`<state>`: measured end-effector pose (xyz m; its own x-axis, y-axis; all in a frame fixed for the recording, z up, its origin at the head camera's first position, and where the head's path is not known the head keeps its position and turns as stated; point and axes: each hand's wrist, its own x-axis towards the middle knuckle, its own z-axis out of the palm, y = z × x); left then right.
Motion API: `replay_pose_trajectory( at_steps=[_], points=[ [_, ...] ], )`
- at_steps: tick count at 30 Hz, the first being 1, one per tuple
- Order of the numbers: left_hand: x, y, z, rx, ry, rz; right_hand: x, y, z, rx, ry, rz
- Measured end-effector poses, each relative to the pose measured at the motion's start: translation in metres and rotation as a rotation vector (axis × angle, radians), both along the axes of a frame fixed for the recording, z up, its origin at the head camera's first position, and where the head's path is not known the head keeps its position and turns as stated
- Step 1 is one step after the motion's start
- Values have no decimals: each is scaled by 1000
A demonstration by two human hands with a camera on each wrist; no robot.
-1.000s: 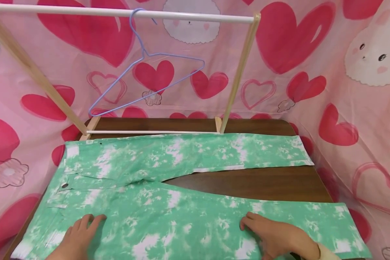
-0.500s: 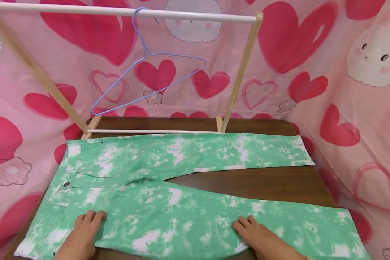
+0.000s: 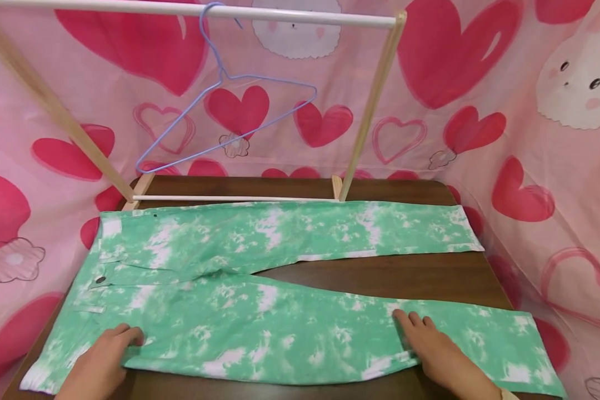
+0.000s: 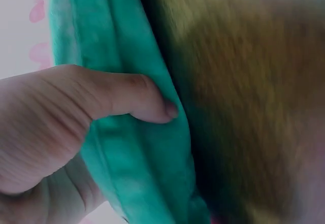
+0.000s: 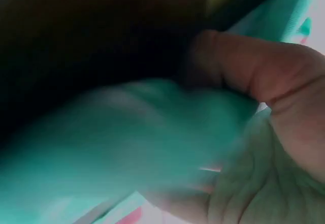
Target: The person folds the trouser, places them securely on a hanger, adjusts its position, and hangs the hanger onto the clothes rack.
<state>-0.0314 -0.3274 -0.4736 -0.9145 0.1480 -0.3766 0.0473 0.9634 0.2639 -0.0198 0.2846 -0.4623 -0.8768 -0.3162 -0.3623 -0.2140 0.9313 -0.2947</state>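
Green and white tie-dye trousers point(image 3: 280, 325) lie flat across the table, waistband with a dark button at the left and legs spread to the right. My left hand point(image 3: 97, 358) grips the edge of the nearer leg close to the waist; in the left wrist view its thumb point(image 4: 137, 97) lies along the green cloth, with the other fingers on the opposite side. Further down that leg, my right hand point(image 3: 432, 347) holds the same edge, fingers on top. The right wrist view is blurred, but cloth point(image 5: 127, 132) shows between thumb and fingers.
Behind the trousers stands a rack with a white rail point(image 3: 300, 15) and wooden posts point(image 3: 372, 111). A blue wire hanger point(image 3: 222, 76) hangs from the rail. Brown tabletop point(image 3: 380, 272) shows between the legs. Pink heart-print cloth point(image 3: 522, 66) surrounds the table.
The near edge of the closer leg has been lifted and folded inward, baring the tabletop in front. My left hand has shifted slightly left; my right hand moved left, then back right.
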Motion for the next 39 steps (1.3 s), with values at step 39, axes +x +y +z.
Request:
replay_pose_trajectory(
  at_steps=[39],
  points=[
    [-8,-97,33,226,1007,-76,-43,145,86,92,285,-215]
  ],
)
